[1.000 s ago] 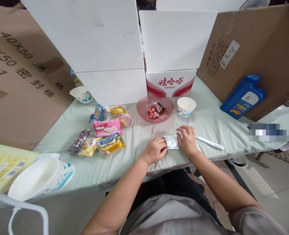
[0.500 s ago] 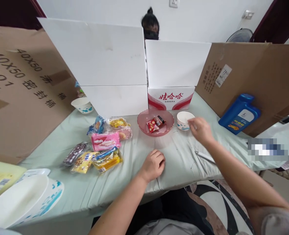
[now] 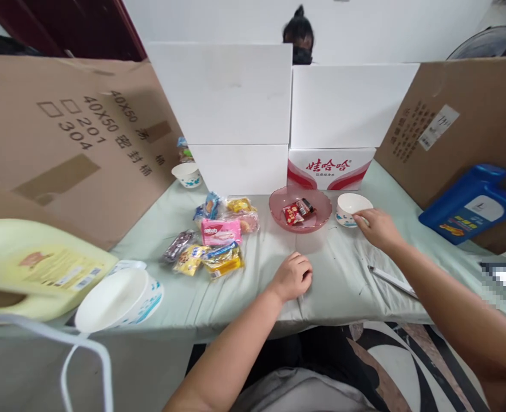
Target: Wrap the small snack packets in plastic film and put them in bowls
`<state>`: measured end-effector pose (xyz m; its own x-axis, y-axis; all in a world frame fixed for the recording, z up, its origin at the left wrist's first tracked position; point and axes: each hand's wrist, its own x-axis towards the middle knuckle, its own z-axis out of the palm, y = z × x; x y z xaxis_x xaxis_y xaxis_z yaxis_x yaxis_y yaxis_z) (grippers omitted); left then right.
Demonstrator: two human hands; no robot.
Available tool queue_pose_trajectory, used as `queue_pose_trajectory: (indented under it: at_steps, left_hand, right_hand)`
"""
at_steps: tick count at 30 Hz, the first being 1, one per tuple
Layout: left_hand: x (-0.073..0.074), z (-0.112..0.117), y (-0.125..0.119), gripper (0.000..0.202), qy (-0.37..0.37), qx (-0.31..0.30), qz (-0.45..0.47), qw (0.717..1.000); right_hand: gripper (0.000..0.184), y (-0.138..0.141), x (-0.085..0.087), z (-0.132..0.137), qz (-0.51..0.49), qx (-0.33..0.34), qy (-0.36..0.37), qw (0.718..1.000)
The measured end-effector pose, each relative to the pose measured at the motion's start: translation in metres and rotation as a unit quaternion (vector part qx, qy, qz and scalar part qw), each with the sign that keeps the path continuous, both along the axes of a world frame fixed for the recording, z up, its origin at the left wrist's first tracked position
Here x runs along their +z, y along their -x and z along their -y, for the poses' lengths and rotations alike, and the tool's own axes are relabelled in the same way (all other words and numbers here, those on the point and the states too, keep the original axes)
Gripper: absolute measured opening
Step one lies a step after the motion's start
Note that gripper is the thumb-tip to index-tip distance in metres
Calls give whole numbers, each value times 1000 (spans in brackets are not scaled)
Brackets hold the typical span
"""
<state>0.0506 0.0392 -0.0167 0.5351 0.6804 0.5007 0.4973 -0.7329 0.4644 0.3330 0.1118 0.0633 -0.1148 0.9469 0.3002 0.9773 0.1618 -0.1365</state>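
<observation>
A small white paper bowl point(image 3: 346, 218) with a blue pattern stands on the cloth at centre right. My right hand point(image 3: 377, 229) is at its near right rim, thumb and fingers closed on the edge. Left of it is a pink transparent bowl point(image 3: 279, 216) holding a red snack packet point(image 3: 293, 214) and a dark brown packet point(image 3: 307, 208). My left hand point(image 3: 293, 277) rests on the cloth in front of that bowl, fingers loosely curled with nothing visible in them. Several wrapped snacks lie to its left, among them a pink wafer packet point(image 3: 221, 232).
White boxes point(image 3: 240, 169) form a wall at the back, with a person's head point(image 3: 298, 37) behind. Brown cardboard point(image 3: 119, 194) stands at both sides. A blue bottle point(image 3: 470, 203) is on the right; a yellow jug point(image 3: 42, 266) and a larger paper bowl point(image 3: 152, 297) are at left.
My view has swung left, so everything sits further right in the picture. The right hand stays at the small paper bowl's rim; the left hand still rests on the cloth.
</observation>
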Motion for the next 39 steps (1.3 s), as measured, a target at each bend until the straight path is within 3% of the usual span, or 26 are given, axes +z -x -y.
queue_pose_trajectory:
  at_steps: [3,5,9,12,15,18,20,22,25,28,30,33,36,39]
  left_hand:
    - [-2,-1,0,13,5,2,-8,1000]
    - [-3,-1,-1,12,7,2,-15,1000]
    - [-2,4,-2,12,-16,49,-7,999]
    - [10,6,14,22,-70,144,10,987]
    - [29,1,58,29,-112,264,-11,958]
    - [44,-4,116,46,-35,406,-97,908]
    - [49,-2,144,57,46,416,-180,890]
    - [51,5,155,58,76,397,-233,885]
    - [53,17,132,53,29,362,-220,905]
    - [47,30,79,50,-86,351,-112,926]
    - [36,39,40,52,-143,335,-54,930]
    - [11,59,-2,55,-147,245,-70,956]
    - [-13,84,-10,63,-149,184,-68,969]
    - [-26,101,5,55,-178,135,-43,974]
  right_hand:
    - [38,-21,-32,52,-6,-4,-4,1000]
    - [37,-30,-58,84,10,-50,3,999]
    - [39,-26,-93,129,39,-103,-54,992]
    - [38,-18,-99,139,39,-102,-88,990]
    - [36,-16,-97,138,34,-106,-91,990]
    - [35,-16,-96,137,28,-107,-91,990]
    - [35,-16,-95,137,25,-110,-91,990]
    - [36,-15,-94,138,22,-108,-90,990]
    - [36,-13,-92,140,12,-102,-91,991]
    - [36,-11,-89,141,1,-103,-93,990]
    - [36,-10,-88,142,-1,-104,-93,990]
    - [36,-11,-89,142,-3,-103,-92,990]
    - [36,-16,-91,141,-14,-100,-92,991]
    - [34,-15,-89,139,-42,-87,-83,992]
